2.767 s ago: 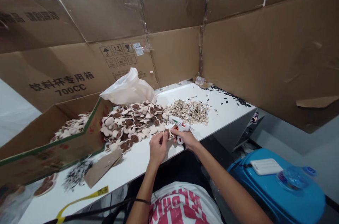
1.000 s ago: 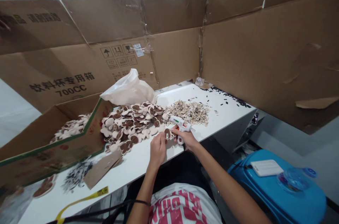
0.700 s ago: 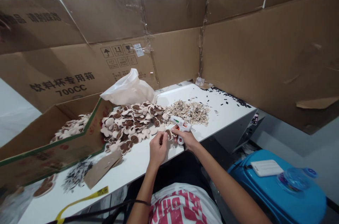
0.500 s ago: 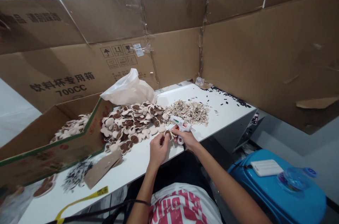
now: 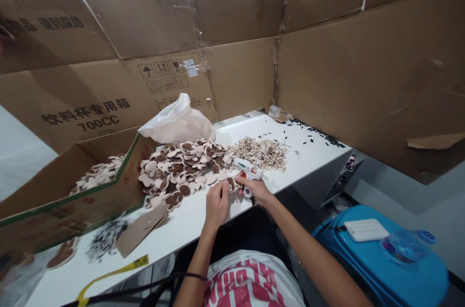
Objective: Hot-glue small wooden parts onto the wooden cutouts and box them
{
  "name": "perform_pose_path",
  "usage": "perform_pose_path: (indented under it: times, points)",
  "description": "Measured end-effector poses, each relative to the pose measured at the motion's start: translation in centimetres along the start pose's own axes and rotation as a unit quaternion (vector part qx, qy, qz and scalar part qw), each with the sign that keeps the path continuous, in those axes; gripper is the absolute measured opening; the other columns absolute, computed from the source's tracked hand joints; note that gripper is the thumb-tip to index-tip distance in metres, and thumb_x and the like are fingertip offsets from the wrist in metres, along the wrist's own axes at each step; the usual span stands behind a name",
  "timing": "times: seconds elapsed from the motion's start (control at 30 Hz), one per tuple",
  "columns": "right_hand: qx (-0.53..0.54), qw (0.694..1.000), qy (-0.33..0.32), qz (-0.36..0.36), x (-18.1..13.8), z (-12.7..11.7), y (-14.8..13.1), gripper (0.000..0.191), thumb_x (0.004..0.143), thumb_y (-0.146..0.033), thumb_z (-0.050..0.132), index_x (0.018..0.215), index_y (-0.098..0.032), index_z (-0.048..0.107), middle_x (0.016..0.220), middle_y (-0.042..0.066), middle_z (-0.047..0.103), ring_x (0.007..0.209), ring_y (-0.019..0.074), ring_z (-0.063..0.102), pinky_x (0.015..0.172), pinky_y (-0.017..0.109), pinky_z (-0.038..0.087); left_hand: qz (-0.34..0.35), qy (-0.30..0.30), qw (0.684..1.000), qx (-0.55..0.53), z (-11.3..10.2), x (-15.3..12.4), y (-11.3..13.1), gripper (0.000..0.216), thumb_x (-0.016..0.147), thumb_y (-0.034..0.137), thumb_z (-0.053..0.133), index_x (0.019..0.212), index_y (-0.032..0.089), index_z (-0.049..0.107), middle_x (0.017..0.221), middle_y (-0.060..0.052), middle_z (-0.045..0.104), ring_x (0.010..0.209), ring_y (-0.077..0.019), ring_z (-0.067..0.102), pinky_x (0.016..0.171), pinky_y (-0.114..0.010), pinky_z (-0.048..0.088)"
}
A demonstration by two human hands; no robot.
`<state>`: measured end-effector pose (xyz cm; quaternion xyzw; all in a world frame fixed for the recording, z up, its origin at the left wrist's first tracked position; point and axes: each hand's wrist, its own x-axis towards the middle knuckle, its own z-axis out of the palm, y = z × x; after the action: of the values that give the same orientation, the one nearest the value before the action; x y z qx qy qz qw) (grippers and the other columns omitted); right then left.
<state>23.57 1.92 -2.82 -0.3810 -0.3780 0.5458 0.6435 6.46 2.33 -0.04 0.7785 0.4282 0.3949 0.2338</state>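
Glue gun [image 5: 246,167] sits gripped in right hand [image 5: 256,188]; left hand [image 5: 217,202] apparently pinches a brown-and-white piece [image 5: 232,183] above the counter [image 5: 308,156].

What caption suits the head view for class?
Left hand at a brown patch, right hand holding a glue gun, patches heaped nearby.

My bare left hand [image 5: 217,204] reaches forward from my bare, steep left forearm [image 5: 199,253], fingers curled, how tightly I cannot tell. My bare right hand [image 5: 256,189] is wrapped in a grip, thumb toward the left, its bare forearm [image 5: 305,249] slanting inward.
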Motion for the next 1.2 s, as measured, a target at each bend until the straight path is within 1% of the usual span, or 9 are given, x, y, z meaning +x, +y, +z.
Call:
perform_pose_path:
  times: [0.2, 0.37, 0.53, 0.73, 0.87, 0.97, 1.07, 1.13, 1.2]
  points:
    - [-0.012, 1.000, -0.018, -0.002, -0.1, 0.0, -0.1, 0.040, 0.075, -0.053, 0.091, 0.082, -0.019, 0.070, 0.068, -0.001, 0.066, 0.051, 0.0142, 0.064, 0.049, 0.024, 0.046, 0.016, 0.010, 0.999, 0.034, 0.3, 0.2, -0.4, 0.045, 0.108, 0.044, 0.040, 0.071, 0.022, 0.052, 0.071, -0.001, 0.061, 0.069, -0.0185, 0.053, 0.072, -0.032, 0.037]
    - [-0.006, 1.000, -0.012, -0.003, -0.2, 0.2, -0.1, 0.041, 0.074, -0.054, 0.092, 0.081, -0.020, 0.071, 0.066, -0.002, 0.064, 0.053, 0.0138, 0.061, 0.053, 0.026, 0.052, 0.045, 0.019, 0.997, 0.052, 0.3, 0.1, -0.4, 0.045, 0.107, 0.044, 0.044, 0.068, 0.022, 0.050, 0.066, 0.000, 0.057, 0.067, -0.0179, 0.050, 0.073, -0.032, 0.037]
    - [0.008, 1.000, 0.013, 0.003, -0.2, 0.2, 0.0, 0.043, 0.070, -0.053, 0.094, 0.082, -0.020, 0.070, 0.066, -0.003, 0.065, 0.052, 0.0139, 0.060, 0.050, 0.026, 0.050, 0.026, 0.022, 0.999, 0.008, -0.1, 0.0, 0.1, 0.050, 0.110, 0.041, 0.034, 0.068, 0.022, 0.052, 0.069, -0.002, 0.062, 0.070, -0.0191, 0.057, 0.078, -0.034, 0.041]
    - [0.001, 1.000, -0.015, 0.008, -0.4, 0.3, -0.1, 0.043, 0.071, -0.053, 0.094, 0.081, -0.019, 0.070, 0.064, -0.002, 0.065, 0.052, 0.0144, 0.060, 0.051, 0.026, 0.050, 0.016, 0.008, 1.000, -0.009, -0.2, -0.1, 0.6, 0.030, 0.101, 0.049, 0.056, 0.099, 0.023, 0.070, 0.086, -0.003, 0.069, 0.080, -0.0194, 0.060, 0.078, -0.031, 0.046]
    - [0.005, 0.998, 0.059, -0.011, -0.3, 0.3, 0.2, 0.044, 0.070, -0.055, 0.093, 0.082, -0.020, 0.070, 0.064, -0.001, 0.067, 0.050, 0.0149, 0.059, 0.048, 0.027, 0.047, -0.014, 0.023, 0.998, -0.065, 0.1, -0.4, 0.6, 0.029, 0.098, 0.050, 0.061, 0.102, 0.022, 0.069, 0.083, -0.002, 0.069, 0.071, -0.0164, 0.058, 0.070, -0.028, 0.047]
    - [0.006, 0.995, 0.090, -0.030, -0.2, 0.3, 0.4, 0.045, 0.071, -0.059, 0.091, 0.082, -0.019, 0.071, 0.068, 0.003, 0.071, 0.049, 0.0157, 0.060, 0.048, 0.028, 0.047, -0.037, 0.090, 0.989, -0.115, 0.0, -0.7, 0.4, 0.031, 0.096, 0.050, 0.065, 0.103, 0.020, 0.064, 0.082, -0.001, 0.067, 0.068, -0.0150, 0.057, 0.068, -0.028, 0.049]
    - [0.022, 0.993, 0.106, -0.039, -0.1, 0.3, 0.6, 0.046, 0.070, -0.059, 0.091, 0.081, -0.019, 0.071, 0.072, 0.006, 0.074, 0.050, 0.0168, 0.061, 0.049, 0.030, 0.049, -0.025, 0.189, 0.974, -0.124, -1.3, -1.0, 0.4, 0.031, 0.096, 0.050, 0.065, 0.104, 0.020, 0.059, 0.091, -0.005, 0.066, 0.081, -0.0178, 0.064, 0.077, -0.031, 0.055]
    - [0.023, 0.993, 0.107, -0.040, -0.2, 0.3, 0.6, 0.044, 0.071, -0.058, 0.091, 0.080, -0.019, 0.071, 0.072, 0.007, 0.075, 0.049, 0.0165, 0.061, 0.048, 0.030, 0.048, -0.006, 0.281, 0.956, -0.081, -3.5, -1.1, 1.1, 0.031, 0.096, 0.050, 0.065, 0.106, 0.021, 0.055, 0.099, -0.008, 0.065, 0.089, -0.0206, 0.067, 0.080, -0.034, 0.057]
    - [0.023, 0.993, 0.104, -0.041, -0.3, 0.4, 0.6, 0.043, 0.072, -0.057, 0.091, 0.080, -0.019, 0.071, 0.072, 0.007, 0.075, 0.049, 0.0165, 0.061, 0.048, 0.030, 0.047, 0.044, 0.406, 0.913, -0.008, -6.9, -1.0, 2.2, 0.032, 0.095, 0.048, 0.065, 0.109, 0.024, 0.048, 0.106, -0.009, 0.062, 0.095, -0.0225, 0.067, 0.080, -0.036, 0.058]
